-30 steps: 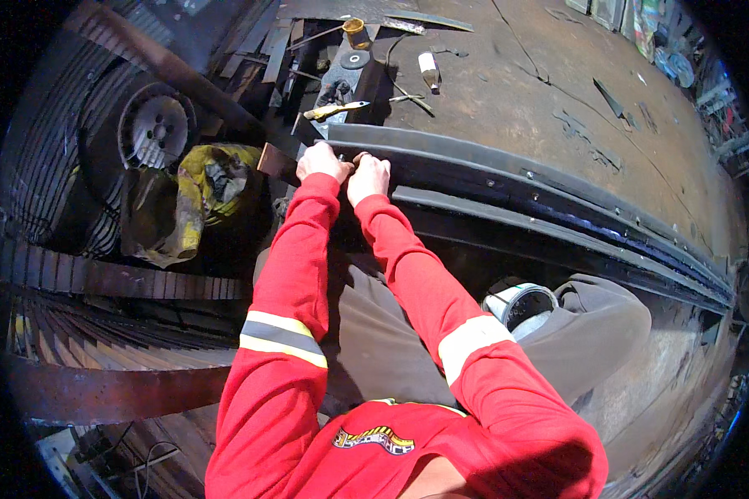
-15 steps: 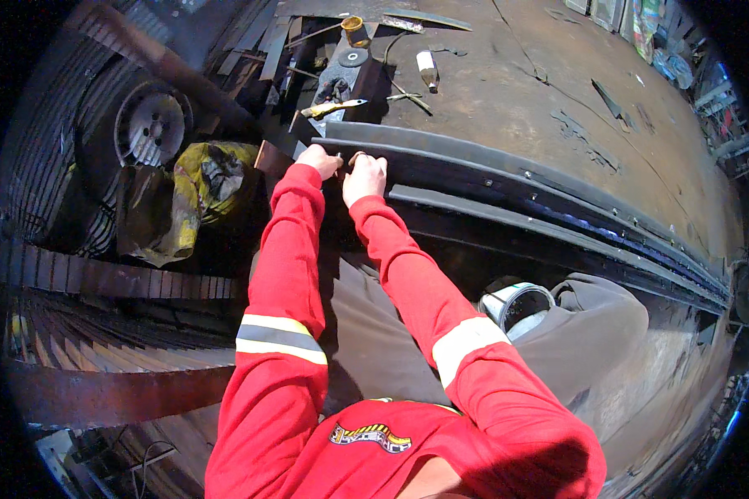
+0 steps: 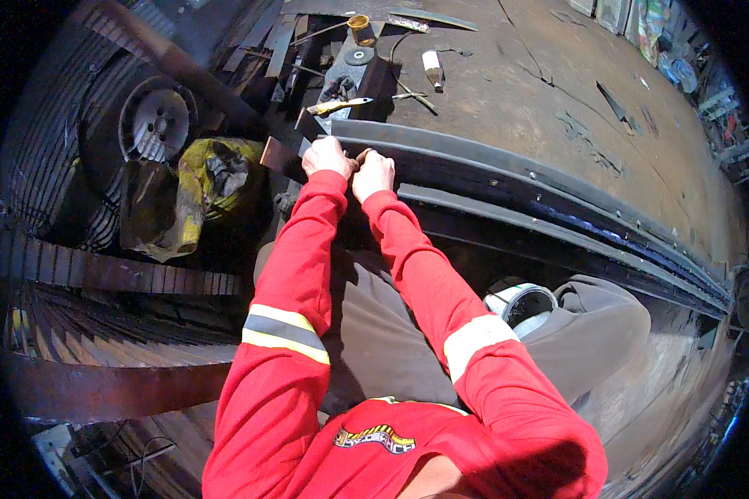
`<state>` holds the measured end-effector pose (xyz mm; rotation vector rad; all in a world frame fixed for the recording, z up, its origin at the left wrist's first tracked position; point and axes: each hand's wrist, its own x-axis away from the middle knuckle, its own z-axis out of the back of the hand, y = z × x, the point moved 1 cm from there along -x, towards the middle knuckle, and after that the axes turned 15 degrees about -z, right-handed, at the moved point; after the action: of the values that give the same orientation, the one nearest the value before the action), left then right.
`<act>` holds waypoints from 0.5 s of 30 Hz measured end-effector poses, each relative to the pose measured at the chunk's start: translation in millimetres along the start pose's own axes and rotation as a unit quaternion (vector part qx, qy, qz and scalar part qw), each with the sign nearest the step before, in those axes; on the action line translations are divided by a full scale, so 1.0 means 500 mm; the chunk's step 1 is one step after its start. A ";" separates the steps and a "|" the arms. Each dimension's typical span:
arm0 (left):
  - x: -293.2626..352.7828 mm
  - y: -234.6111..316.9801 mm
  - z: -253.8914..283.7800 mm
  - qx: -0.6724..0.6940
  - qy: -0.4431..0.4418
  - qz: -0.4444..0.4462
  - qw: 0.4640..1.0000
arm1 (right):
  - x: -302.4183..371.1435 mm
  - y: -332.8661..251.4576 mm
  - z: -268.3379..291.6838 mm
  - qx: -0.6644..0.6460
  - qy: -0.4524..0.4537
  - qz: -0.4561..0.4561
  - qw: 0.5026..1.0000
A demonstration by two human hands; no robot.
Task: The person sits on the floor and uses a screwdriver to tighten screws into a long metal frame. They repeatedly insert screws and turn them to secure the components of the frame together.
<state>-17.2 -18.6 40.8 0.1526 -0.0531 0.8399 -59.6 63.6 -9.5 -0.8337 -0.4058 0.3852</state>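
Observation:
My left hand (image 3: 325,157) and my right hand (image 3: 375,174) are close together at the left end of a long dark steel beam (image 3: 466,153). Both hands are closed, with thumbs and fingers pinched toward each other. Whatever sits between the fingertips is too small and dark to make out. A second steel flange (image 3: 491,212) runs parallel on the near side, to the right of my right hand. Left of my left hand, a short rusty plate (image 3: 280,156) juts out. A paintbrush (image 3: 339,106) with a yellow handle lies just beyond the beam's end.
Beyond the beam lie a disc (image 3: 359,56), an amber cup (image 3: 361,31) and a bottle (image 3: 432,71). A wheel rim (image 3: 153,121) and a dirty yellow sack (image 3: 193,181) are at left, above stacked rusty metal (image 3: 133,391). A paint bucket (image 3: 524,306) stands beside my knee.
Both hands have shifted slightly to the right in the picture, and the surroundings have shifted a little too. My left hand has turned slightly; both hands remain closed at the beam's end.

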 end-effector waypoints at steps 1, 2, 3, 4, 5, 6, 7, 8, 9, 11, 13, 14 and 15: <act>0.003 -0.003 0.001 0.014 0.001 0.013 1.000 | 0.003 0.002 0.000 0.007 -0.005 0.001 1.000; 0.005 -0.004 0.008 0.028 0.003 0.025 0.999 | 0.005 -0.001 0.003 0.013 -0.008 0.003 1.000; -0.007 -0.024 -0.001 0.046 -0.016 0.015 0.999 | 0.005 -0.003 0.001 0.014 -0.015 -0.005 1.000; -0.020 -0.048 -0.009 0.060 -0.037 -0.003 0.998 | 0.008 -0.005 -0.004 0.014 0.004 0.004 1.000; -0.026 -0.052 -0.004 0.132 -0.082 -0.020 0.988 | 0.005 0.002 -0.004 0.019 0.008 -0.010 1.000; -0.026 -0.067 0.013 0.199 -0.122 -0.030 0.972 | 0.007 0.000 -0.010 0.020 0.007 -0.018 1.000; -0.046 -0.087 -0.016 0.195 -0.135 -0.017 0.971 | 0.004 0.002 -0.015 0.014 0.016 -0.008 1.000; -0.047 -0.089 -0.023 0.187 -0.138 -0.038 0.972 | 0.005 0.002 -0.016 0.020 0.011 -0.006 1.000; -0.047 -0.090 -0.029 0.179 -0.141 -0.059 0.972 | 0.005 0.002 -0.015 0.025 0.005 -0.003 1.000; -0.052 -0.081 -0.019 0.178 -0.191 -0.038 0.965 | 0.007 0.000 -0.014 0.032 -0.003 -0.002 0.999; -0.058 -0.094 -0.034 0.196 -0.168 -0.021 0.966 | 0.010 -0.003 -0.012 0.033 -0.010 -0.005 0.999; -0.057 -0.097 -0.032 0.203 -0.156 -0.012 0.966 | 0.012 -0.007 -0.008 0.032 -0.016 -0.006 0.999; -0.056 -0.100 -0.030 0.209 -0.150 -0.001 0.966 | 0.015 -0.008 -0.003 0.031 -0.022 -0.006 0.999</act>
<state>1.2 -69.7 17.3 0.6768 -0.1594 0.8113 -51.5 63.7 -5.9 -0.7636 -0.4376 0.4040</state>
